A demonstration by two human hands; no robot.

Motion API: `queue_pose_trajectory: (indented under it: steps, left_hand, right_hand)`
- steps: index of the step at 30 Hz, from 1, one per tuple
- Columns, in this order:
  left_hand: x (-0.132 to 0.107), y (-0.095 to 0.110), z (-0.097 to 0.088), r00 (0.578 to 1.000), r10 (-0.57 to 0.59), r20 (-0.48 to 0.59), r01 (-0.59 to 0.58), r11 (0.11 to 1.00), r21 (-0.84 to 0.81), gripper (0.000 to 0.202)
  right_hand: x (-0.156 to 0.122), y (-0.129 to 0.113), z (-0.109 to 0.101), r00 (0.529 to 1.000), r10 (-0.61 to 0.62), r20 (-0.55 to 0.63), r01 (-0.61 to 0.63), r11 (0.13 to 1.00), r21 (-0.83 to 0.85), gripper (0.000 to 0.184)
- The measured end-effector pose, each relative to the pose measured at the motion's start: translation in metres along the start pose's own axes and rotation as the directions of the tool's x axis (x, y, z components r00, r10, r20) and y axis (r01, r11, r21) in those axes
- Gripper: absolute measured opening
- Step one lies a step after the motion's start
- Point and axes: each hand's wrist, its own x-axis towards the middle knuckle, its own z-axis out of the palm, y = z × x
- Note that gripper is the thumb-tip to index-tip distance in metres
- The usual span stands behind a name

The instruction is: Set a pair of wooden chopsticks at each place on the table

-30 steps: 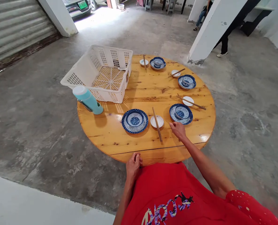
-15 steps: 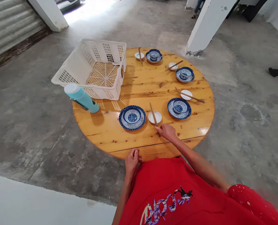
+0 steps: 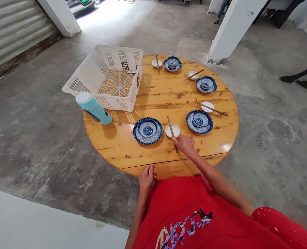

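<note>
My right hand (image 3: pixel 185 144) is closed on a pair of wooden chopsticks (image 3: pixel 170 126), which lie across a small white dish (image 3: pixel 176 131) on the round table. Left of that dish is a blue-and-white plate (image 3: pixel 140 140) with a matching bowl (image 3: pixel 147 129) on it. Another patterned plate (image 3: pixel 207 129) carrying a bowl (image 3: pixel 200 119) stands just beyond my right hand. My left hand (image 3: pixel 147 177) rests at the near table edge, fingers curled in, with nothing visible in them.
On the wooden table (image 3: pixel 164 98) stand a white plastic crate (image 3: pixel 129 102) and a turquoise bottle (image 3: pixel 98 110) at the left. More plates, bowls, dishes and chopsticks line the far right rim. A white pillar (image 3: pixel 227 31) rises behind; a person's legs (image 3: pixel 302 76) show at right.
The view has shifted slightly, and more of the person's legs at the far right now shows. My hands and the chopsticks hold nearly the same places on the table.
</note>
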Motion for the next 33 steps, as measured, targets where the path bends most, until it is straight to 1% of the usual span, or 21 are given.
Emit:
queue_pose_trajectory:
  steps: [2, 6, 11, 15, 25, 33]
  left_hand:
    - [0.000, -0.001, 0.000, 1.000, -0.003, -0.001, 0.003, 1.000, -0.002, 0.034]
    - [0.002, -0.005, 0.001, 1.000, 0.011, -0.003, -0.011, 1.000, -0.018, 0.037]
    - [0.003, -0.009, 0.002, 0.999, 0.033, -0.017, -0.034, 0.998, -0.050, 0.039]
    - [0.003, -0.011, 0.003, 0.999, 0.037, -0.026, -0.039, 0.996, -0.079, 0.039]
    - [0.006, -0.015, 0.003, 0.999, 0.025, -0.022, -0.025, 1.000, -0.018, 0.042]
    - [0.007, -0.016, 0.003, 1.000, 0.021, -0.008, -0.021, 0.999, -0.046, 0.041]
  right_hand:
    - [0.008, -0.001, -0.007, 0.999, -0.010, -0.039, 0.010, 1.000, 0.006, 0.053]
    - [0.025, -0.009, -0.014, 0.998, -0.049, -0.047, 0.049, 0.999, 0.000, 0.045]
    - [0.040, -0.022, -0.012, 0.996, -0.079, -0.028, 0.079, 0.997, -0.007, 0.044]
    - [0.047, -0.027, -0.007, 0.996, -0.091, -0.020, 0.091, 0.996, -0.009, 0.041]
    - [0.059, -0.024, 0.002, 0.996, -0.091, -0.022, 0.090, 0.996, -0.012, 0.035]
    - [0.066, -0.021, 0.006, 0.995, -0.095, -0.038, 0.095, 0.995, -0.005, 0.036]
